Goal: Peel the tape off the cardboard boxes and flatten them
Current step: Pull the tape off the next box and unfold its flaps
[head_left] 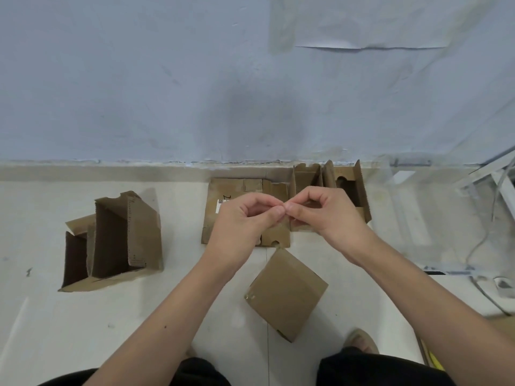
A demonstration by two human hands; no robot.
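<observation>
Left hand and right hand raised, fingertips pinched together; thin clear tape scrap presumably held, not discernible. Step judged: peeled tape being balled up. Next: closed small box, matte brown, near centre, to be picked. Flattened corrugated sheet far; open box left.

The left hand and the right hand are meeting in the air, fingertips pinching together; what they hold is too small to see. Under them a flat cardboard box is lying on the floor. A small closed box is sitting nearer. An open box is lying well apart on the left. Another open box is standing by the wall.
</observation>
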